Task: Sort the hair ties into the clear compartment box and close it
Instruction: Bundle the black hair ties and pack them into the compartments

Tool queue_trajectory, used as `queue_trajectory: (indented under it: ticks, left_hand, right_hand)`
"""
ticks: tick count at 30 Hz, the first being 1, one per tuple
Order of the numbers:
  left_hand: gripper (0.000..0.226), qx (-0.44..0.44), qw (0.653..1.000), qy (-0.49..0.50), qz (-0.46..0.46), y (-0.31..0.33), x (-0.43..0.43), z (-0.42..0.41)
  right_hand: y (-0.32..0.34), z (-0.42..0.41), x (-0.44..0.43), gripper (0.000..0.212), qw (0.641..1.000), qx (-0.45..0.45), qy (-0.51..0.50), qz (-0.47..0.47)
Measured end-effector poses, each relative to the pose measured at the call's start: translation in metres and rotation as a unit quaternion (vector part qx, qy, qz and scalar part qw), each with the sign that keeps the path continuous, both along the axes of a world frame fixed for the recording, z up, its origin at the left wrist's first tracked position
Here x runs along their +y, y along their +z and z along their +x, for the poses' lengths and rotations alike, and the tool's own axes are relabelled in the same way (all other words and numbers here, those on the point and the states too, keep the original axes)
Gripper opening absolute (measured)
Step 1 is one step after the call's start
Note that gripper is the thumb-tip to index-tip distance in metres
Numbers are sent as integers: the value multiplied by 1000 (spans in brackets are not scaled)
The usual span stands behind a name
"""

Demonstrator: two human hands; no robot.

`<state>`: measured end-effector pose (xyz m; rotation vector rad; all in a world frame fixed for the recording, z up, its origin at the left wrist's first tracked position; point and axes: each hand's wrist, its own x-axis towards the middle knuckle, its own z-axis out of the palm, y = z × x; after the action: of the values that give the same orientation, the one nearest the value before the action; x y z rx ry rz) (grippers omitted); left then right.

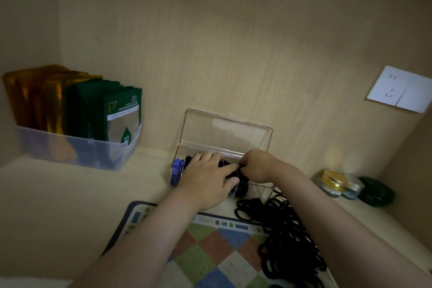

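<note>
The clear compartment box [261, 190] stands on the wooden shelf against the back wall, its lid [225, 132] upright and open. Blue hair ties [176, 172] fill its left compartment; black ties [240, 188] lie in the middle ones. My left hand [208, 179] rests flat over the box, fingers spread on the black ties. My right hand [256, 166] reaches in from the right, fingers pinched on black ties at the box's middle. A heap of loose black hair ties [287, 241] lies in front of the box, on the right side of the checkered mat.
A checkered mat [205, 250] lies at the shelf's front. At the left a translucent bin [77, 149] holds gold and green sachets. Small jars [334, 182] and a dark green round case [376, 190] sit at the right. A white wall socket [399, 89] is on the back wall.
</note>
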<state>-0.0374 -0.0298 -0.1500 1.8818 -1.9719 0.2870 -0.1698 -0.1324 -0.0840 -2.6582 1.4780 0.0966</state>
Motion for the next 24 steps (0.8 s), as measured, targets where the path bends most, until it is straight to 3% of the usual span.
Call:
queue_trajectory:
  ticks: [5,13,16,20,24]
  left_hand:
    - [52,5,1000,-1,0,0,0,1]
    - [54,17,1000,-2,-21,-1,1,0]
    - [50,15,1000,-9,-18,-2,1,1]
    - [51,25,999,-14,-23,-1,1,3]
    - [55,30,998,-15,-50,0,4,1]
  right_hand:
    - [12,-20,9,22,990,-122,69,-27]
    - [-13,-27,29,46,987,18,129,-98]
    - [-13,-24,28,46,988,15,128,-90]
    - [-3,-32,28,44,987,-95,118,-62]
    - [-8,-37,33,42,989,-37,143,-12]
